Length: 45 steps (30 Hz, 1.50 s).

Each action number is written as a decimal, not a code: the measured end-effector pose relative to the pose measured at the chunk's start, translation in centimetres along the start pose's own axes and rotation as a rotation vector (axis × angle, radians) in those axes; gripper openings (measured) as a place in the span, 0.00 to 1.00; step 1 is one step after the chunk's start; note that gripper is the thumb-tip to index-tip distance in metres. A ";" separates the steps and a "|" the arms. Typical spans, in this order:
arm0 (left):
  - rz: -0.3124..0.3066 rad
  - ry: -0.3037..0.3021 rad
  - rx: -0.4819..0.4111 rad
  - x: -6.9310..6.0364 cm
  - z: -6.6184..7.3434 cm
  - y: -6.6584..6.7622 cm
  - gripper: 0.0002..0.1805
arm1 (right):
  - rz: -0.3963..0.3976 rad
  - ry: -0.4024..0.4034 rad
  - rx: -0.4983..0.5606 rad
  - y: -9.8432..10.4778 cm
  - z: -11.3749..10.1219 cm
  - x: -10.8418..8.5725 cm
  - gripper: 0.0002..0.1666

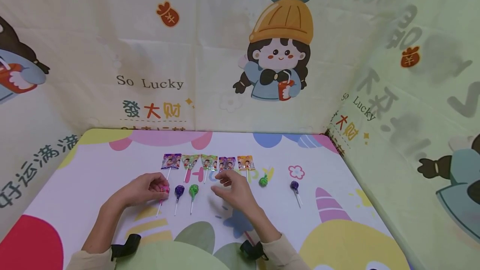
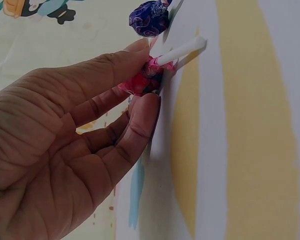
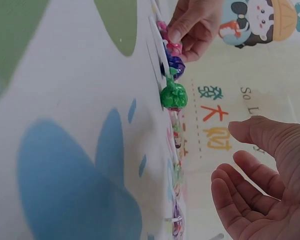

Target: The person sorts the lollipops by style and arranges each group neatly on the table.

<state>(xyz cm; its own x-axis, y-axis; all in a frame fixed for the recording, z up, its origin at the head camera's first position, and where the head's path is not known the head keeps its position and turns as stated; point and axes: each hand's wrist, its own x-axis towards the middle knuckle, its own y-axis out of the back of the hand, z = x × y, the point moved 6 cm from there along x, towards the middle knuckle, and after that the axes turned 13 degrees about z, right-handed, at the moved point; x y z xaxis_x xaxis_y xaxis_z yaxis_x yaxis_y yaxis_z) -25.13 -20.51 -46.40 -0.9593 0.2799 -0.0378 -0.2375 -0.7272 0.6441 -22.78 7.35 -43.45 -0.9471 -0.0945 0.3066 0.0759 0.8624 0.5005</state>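
My left hand (image 1: pixel 144 190) pinches a pink-wrapped lollipop (image 2: pixel 140 82) by its round head, between thumb and fingers. The white stick points toward the near side of the table. Just right of it lie a purple lollipop (image 1: pixel 179 191) and a green lollipop (image 1: pixel 193 190), sticks toward me. My right hand (image 1: pixel 237 191) hovers over the table with fingers loosely bent and nothing between them; the right wrist view shows the gap between thumb and fingers. The green lollipop (image 3: pixel 174 95) is the nearest of the three to that hand.
Behind the hands, several flat-bagged lollipops (image 1: pixel 209 162) form a row. To the right lie another green lollipop (image 1: pixel 263 181), its stick hard to see, and another purple lollipop (image 1: pixel 294 186). Printed cloth walls (image 1: pixel 217 53) rise at the table's back and sides.
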 end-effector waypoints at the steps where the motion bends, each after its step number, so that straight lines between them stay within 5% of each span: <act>1: 0.000 0.001 0.000 0.0 0.0 0.0 0.17 | 0.002 0.001 0.001 0.1 0.1 0.0 0.19; 45: 0.000 0.012 0.005 -0.1 0.1 0.0 0.16 | 0.124 -0.123 -0.074 4.6 4.1 -0.7 0.16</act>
<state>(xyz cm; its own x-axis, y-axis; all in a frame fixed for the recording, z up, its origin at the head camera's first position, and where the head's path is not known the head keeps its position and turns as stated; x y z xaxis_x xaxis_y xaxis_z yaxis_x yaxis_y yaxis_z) -24.98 -20.48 -46.31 -0.9610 0.2725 -0.0467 -0.2368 -0.7241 0.6478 -23.07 13.44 -44.62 -0.9598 0.0757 0.2702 0.2128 0.8241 0.5250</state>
